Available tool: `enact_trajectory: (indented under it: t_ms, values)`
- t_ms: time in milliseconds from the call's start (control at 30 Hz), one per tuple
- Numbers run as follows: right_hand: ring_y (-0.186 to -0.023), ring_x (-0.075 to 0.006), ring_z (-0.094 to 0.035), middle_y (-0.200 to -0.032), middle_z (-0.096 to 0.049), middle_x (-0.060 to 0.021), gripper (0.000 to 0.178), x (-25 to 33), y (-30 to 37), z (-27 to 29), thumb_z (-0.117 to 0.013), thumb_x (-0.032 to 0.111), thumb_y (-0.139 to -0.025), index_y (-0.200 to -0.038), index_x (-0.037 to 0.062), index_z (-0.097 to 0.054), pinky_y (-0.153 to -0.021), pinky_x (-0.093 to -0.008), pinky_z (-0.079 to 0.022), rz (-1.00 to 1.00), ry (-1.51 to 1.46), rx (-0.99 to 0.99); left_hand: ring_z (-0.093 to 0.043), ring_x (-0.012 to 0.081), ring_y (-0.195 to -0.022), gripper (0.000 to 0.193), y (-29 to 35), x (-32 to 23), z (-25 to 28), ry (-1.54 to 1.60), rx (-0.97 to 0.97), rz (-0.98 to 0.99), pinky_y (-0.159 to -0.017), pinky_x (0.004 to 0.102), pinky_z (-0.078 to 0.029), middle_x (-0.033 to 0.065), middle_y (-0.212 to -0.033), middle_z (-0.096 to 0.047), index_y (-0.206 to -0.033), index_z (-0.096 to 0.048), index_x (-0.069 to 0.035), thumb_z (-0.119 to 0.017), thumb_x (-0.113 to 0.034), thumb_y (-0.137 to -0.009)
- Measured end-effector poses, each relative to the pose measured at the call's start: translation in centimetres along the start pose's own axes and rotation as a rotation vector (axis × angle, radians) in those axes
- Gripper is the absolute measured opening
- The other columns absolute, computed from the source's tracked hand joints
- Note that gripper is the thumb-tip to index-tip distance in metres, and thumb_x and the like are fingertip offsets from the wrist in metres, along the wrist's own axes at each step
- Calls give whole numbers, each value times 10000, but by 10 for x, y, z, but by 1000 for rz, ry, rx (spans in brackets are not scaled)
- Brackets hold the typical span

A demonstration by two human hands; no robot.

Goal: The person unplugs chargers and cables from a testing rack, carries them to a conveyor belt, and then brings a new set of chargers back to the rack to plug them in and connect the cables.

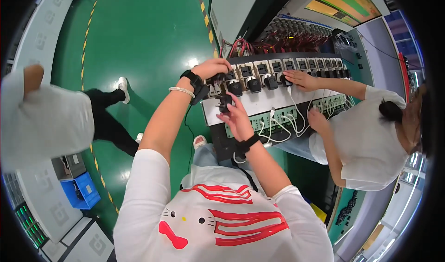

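Observation:
Across the long test bench runs a row of white sockets (pixel 245 70), with black power adapters (pixel 253 85) plugged into several of them. At the row's left end my left hand (pixel 211 69) is closed on a black adapter (pixel 217 78), partly hidden beneath the fingers. My right hand (pixel 238 121) pinches another black plug adapter (pixel 225 104), held just above the white bench top (pixel 211 116) with its prongs to the left. Below the sockets lies a green panel of small ports (pixel 255 122) with white cables (pixel 280 123) plugged in.
On the right a co-worker (pixel 371 137) in a white shirt reaches to the same row of adapters. Another person (pixel 69 109) walks at the left on the green floor (pixel 139 25). Wires and a cabinet (pixel 296 37) with a lit screen (pixel 344 3) stand behind. A blue bin (pixel 81 191) sits left.

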State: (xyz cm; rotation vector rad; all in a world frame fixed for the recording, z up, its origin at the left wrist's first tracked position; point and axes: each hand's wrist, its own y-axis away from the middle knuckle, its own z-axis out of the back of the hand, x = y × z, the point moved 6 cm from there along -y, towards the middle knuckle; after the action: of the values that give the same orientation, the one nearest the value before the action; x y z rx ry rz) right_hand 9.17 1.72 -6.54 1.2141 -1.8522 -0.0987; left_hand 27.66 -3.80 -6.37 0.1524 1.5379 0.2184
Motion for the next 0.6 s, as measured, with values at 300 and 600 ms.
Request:
enact_trajectory:
  t_ms: [300,600]
  values:
    - [-732,-190,-552,-1003,-581,-132,317,3,27,24,-472,204,-918,-1221,113,-472,-691,-297,-511,-111,-286,68,-523,130,-893,244,-22,17,-22,-141,209,-13,-802,273,-427,37,-904,-599,-966,-636,-61,-579,-165,-752]
    - [-869,-172,-574,-1036,-534,-74,445,13,34,21,-587,115,-897,-1301,75,-405,-828,-333,-516,-94,-52,135,-541,310,-973,308,-29,2,-23,-538,95,-212,-868,373,-434,127,-950,-559,-994,-609,-108,-603,-220,-707]
